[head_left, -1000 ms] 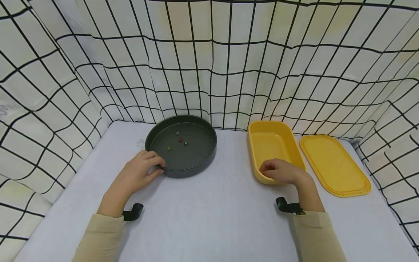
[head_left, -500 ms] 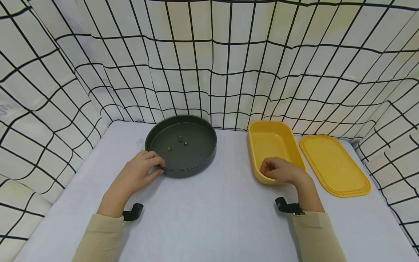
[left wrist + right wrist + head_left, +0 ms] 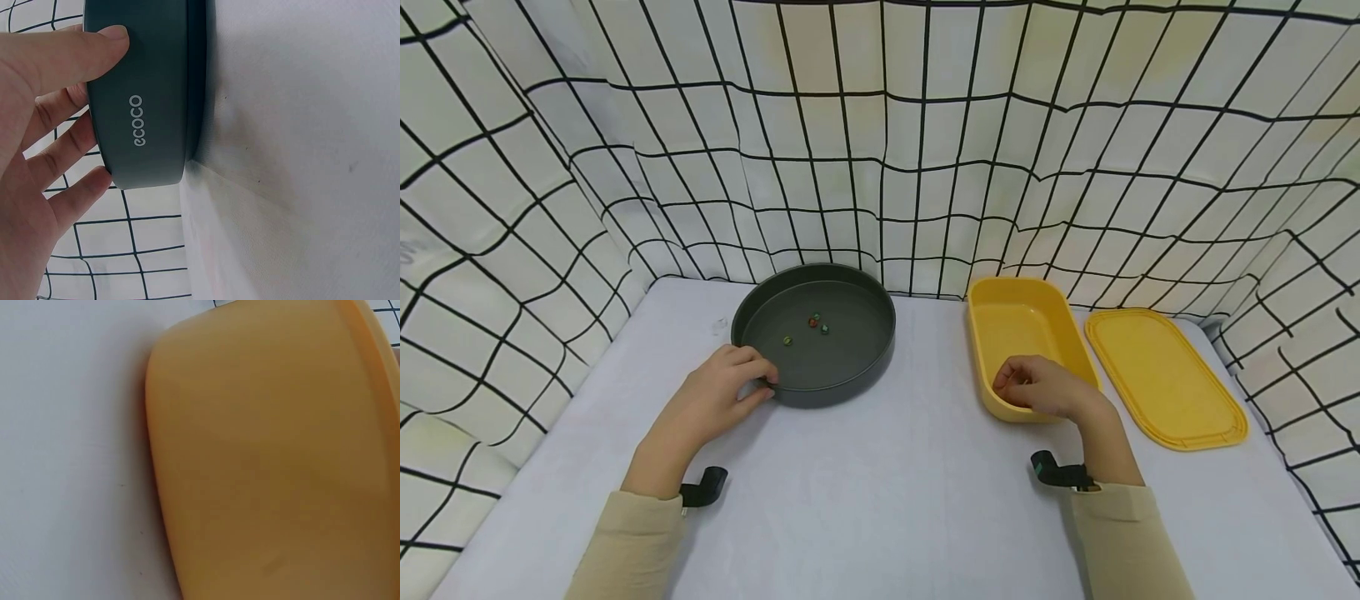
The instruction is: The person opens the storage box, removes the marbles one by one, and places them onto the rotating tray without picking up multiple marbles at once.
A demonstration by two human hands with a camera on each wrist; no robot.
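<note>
A dark green round pan (image 3: 850, 358) with a low wall stands on the left of the table. Several tiny green and reddish pieces (image 3: 813, 322) lie on its floor, too small to name. My left hand (image 3: 718, 392) holds the pan's near-left edge. In the left wrist view, the thumb presses the outer wall (image 3: 144, 156), marked "ecoco", with the fingers over the rim. My right hand (image 3: 1037, 386) reaches into the near end of a yellow rectangular box (image 3: 1022, 317), fingers bent. Its fingertips are hidden, so what they touch is unclear. Only the box's outer wall (image 3: 269, 450) fills the right wrist view.
Flat on the table to the right of the box lies a yellow lid (image 3: 1168, 379). White walls with a black grid net (image 3: 925, 167) enclose the back and both sides. The white tabletop (image 3: 880, 500) stretches in front of the pan and box.
One tiny green piece in the pan has shifted nearer, up against the reddish one. My right hand's fingers have moved slightly inside the box. The left hand stays put.
</note>
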